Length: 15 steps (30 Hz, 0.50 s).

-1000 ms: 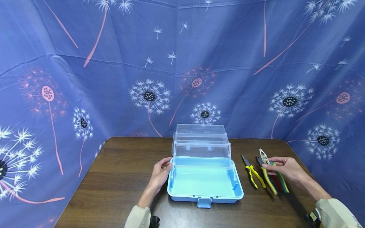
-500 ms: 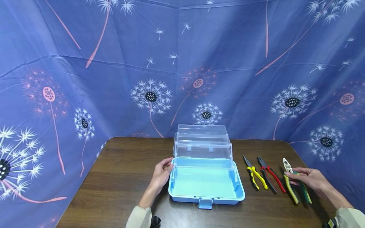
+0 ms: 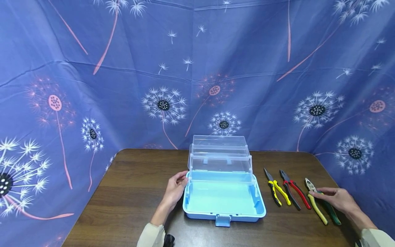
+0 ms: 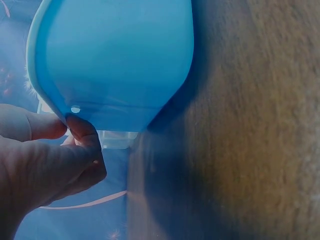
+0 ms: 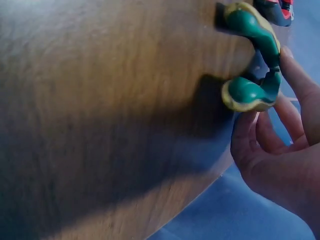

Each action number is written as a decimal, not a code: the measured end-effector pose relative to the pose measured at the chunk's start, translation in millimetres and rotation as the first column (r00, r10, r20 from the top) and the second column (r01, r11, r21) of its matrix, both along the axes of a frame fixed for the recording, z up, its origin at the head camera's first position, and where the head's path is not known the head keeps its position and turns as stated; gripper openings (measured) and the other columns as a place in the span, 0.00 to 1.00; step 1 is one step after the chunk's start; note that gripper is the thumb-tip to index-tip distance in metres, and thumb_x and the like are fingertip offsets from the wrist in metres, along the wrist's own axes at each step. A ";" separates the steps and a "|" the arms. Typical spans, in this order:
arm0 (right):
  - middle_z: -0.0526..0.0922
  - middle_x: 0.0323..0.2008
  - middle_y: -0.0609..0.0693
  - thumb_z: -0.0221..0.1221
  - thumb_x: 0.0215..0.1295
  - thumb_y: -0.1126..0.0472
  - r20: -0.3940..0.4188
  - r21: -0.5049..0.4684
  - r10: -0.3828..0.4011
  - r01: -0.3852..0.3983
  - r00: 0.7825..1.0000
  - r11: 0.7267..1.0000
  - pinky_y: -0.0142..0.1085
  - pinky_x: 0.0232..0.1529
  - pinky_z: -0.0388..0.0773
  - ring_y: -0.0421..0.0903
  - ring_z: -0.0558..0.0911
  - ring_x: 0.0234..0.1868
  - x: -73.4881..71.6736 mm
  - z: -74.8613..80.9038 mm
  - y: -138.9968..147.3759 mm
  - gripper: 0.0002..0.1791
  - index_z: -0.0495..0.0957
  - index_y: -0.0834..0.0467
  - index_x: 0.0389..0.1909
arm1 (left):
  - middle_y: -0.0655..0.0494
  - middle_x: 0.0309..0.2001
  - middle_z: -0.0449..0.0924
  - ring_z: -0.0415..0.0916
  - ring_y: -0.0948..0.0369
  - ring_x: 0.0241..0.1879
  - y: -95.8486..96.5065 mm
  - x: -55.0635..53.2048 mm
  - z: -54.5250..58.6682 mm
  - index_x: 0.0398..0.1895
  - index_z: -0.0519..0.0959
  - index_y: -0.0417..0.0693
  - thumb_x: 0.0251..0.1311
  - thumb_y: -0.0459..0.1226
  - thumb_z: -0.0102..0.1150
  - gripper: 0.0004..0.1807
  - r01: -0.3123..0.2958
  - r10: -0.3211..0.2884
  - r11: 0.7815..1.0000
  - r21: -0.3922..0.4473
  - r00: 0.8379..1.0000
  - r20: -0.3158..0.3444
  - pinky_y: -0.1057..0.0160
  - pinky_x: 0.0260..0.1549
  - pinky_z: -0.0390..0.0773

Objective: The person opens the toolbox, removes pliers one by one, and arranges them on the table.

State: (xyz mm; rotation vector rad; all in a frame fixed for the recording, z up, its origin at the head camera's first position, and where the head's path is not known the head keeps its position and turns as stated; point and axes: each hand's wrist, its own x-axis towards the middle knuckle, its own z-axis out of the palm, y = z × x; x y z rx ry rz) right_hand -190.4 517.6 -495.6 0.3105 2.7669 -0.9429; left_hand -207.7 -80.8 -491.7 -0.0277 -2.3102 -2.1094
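Note:
At the table's middle stands a light blue plastic toolbox (image 3: 223,216) with its clear lid and trays (image 3: 219,151) raised at the back. My left hand (image 3: 174,188) pinches the left rim of the box; the left wrist view has the thumb and fingers on the blue wall (image 4: 120,60). On the right, my right hand (image 3: 337,199) holds combination pliers with yellow and green handles (image 3: 318,208) between thumb and fingers, close over the tabletop. In the right wrist view the green handle ends (image 5: 245,90) point toward the camera.
Left of the held pliers lie red-and-black pliers (image 3: 294,188), then yellow-and-black long-nose pliers (image 3: 276,187), both on the brown wooden table (image 3: 123,192). A blue dandelion-print cloth (image 3: 123,103) hangs behind the table and along its sides.
The right hand has carried the yellow-green pliers right, away from the red-and-black pair, and lowered them toward the table. The left hand keeps its grip on the box rim.

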 end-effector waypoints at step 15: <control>0.88 0.34 0.46 0.59 0.75 0.47 -0.188 -0.133 -0.119 0.094 0.975 0.987 0.33 0.31 0.81 0.34 0.82 0.30 3.7 -1.3 -14.0 0.31 0.76 0.76 0.53 | 0.36 0.51 0.82 0.79 0.58 0.43 -10.5 -1.7 2.4 0.61 0.76 0.27 0.73 0.30 0.54 0.18 -0.073 0.068 0.995 0.065 0.995 0.073 0.64 0.40 0.80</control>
